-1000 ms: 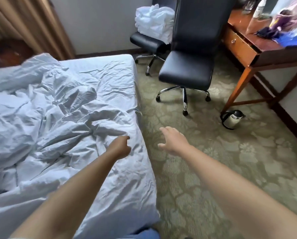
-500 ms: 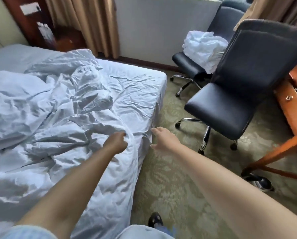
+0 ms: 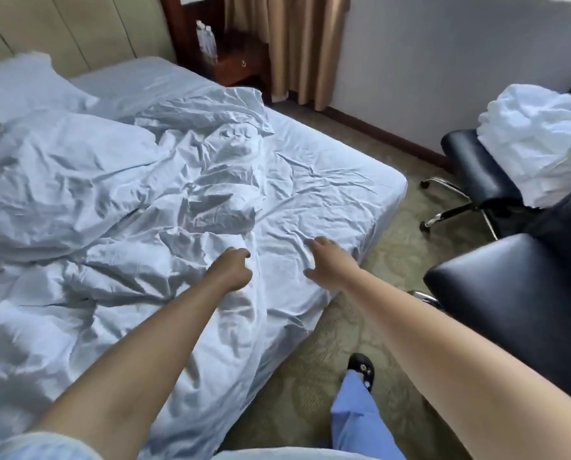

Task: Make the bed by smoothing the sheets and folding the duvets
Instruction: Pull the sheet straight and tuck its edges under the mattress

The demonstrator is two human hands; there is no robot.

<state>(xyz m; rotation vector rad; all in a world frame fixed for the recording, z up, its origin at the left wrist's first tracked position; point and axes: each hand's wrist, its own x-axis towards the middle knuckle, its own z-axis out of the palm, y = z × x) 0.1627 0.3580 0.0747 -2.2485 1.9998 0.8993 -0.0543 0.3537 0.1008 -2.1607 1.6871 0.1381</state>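
Note:
A crumpled white duvet point(image 3: 118, 200) covers most of the bed, bunched in deep folds. The wrinkled fitted sheet point(image 3: 327, 180) lies bare at the foot corner. My left hand point(image 3: 232, 268) has its fingers curled into the duvet's edge near the bed's side and grips the cloth. My right hand point(image 3: 327, 260) reaches over the sheet just right of it, fingers spread and bent, touching the sheet or hovering just above it. A pillow point(image 3: 22, 84) lies at the head end by the padded headboard.
Two black office chairs stand right of the bed: one close point(image 3: 516, 300), one farther point(image 3: 476, 180) holding a heap of white linen point(image 3: 539, 141). A dark wooden nightstand point(image 3: 231, 58) and tan curtains point(image 3: 294, 44) are at the back. My foot point(image 3: 362, 365) is on patterned carpet.
The view has swung left toward the head of the bed. My right hand has moved from over the carpet onto the sheet at the foot corner. My left hand keeps its grip on the duvet edge.

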